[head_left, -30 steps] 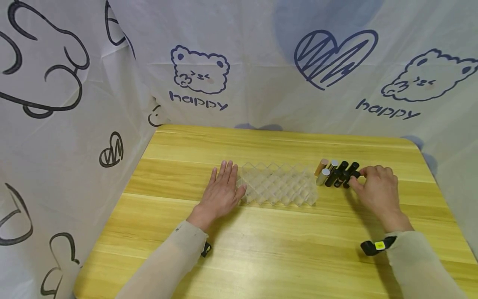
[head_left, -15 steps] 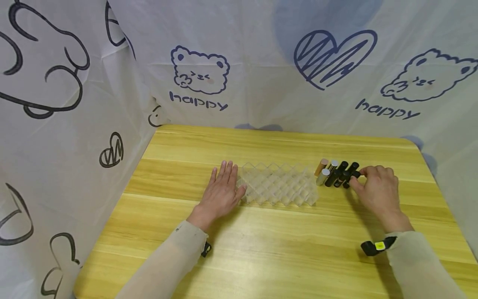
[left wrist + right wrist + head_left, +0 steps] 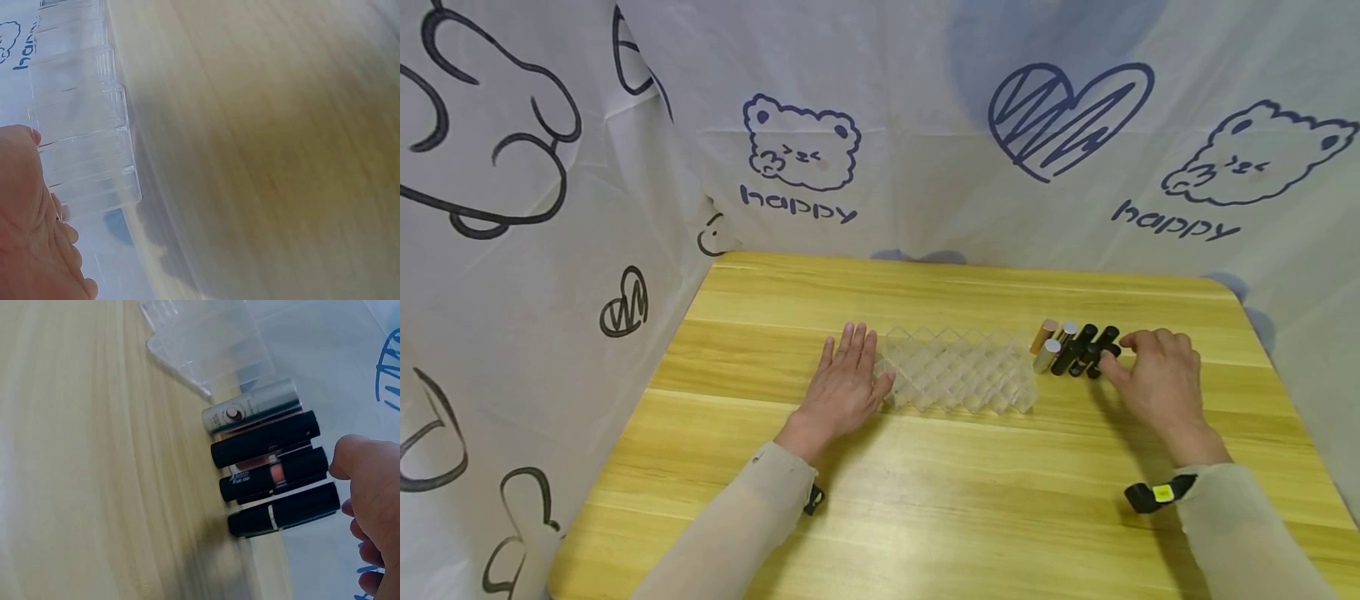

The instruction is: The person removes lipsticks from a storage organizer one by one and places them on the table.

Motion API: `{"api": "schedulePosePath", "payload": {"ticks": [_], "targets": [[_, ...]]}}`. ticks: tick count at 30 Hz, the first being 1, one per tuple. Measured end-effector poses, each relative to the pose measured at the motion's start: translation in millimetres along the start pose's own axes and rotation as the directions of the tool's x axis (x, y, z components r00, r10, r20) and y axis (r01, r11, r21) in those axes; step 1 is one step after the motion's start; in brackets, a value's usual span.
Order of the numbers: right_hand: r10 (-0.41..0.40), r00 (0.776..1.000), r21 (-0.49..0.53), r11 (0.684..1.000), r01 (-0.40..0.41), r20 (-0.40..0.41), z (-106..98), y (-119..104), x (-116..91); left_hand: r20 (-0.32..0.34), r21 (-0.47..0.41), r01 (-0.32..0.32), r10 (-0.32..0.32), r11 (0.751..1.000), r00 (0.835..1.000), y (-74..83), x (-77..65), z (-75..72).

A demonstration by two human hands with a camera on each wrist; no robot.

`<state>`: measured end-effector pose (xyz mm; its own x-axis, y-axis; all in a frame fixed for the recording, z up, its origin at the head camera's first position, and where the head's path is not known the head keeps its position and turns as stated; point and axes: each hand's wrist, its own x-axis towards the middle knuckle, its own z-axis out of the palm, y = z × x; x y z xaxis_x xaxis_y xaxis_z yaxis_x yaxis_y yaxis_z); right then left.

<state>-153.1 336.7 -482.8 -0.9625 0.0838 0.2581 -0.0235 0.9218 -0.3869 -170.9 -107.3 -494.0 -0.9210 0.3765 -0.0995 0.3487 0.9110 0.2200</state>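
Note:
In the head view my left hand lies with straight fingers along the left end of a clear plastic lipstick rack, its thumb at the rack's edge. The left wrist view shows the rack's stepped side wall beside the palm. My right hand is at the right end of a group of upright lipsticks. Its thumb and index finger stand apart around the top of the end black lipstick, without pinching it. A silver lipstick and other black lipsticks stand beside it.
A rose-gold lipstick stands at the back left of the group, near the rack's right end. Everything is on a wooden table. White cloth with printed drawings hangs behind and to the left.
The rightmost black lipstick's top has shifted slightly left, closer to the others, and a small gap now shows between it and the right index finger. The left hand stays in place.

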Motion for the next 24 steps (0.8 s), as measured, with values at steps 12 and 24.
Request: {"api": "schedulePosePath", "payload": {"ticks": [12,24], "targets": [[-0.064,0.991,0.031,0.997,0.068,-0.117,-1.7,-33.1,-4.2,0.002,0.04,0.003,-0.003,0.999,1.0,1.3,4.5,-4.9],[-0.332,0.884,-0.049,0.941,0.335,-0.33,20.7,-58.2,-28.5,-0.157,-0.008,0.059,-0.06,0.998,0.986,-0.5,-29.6,-8.9]]}}
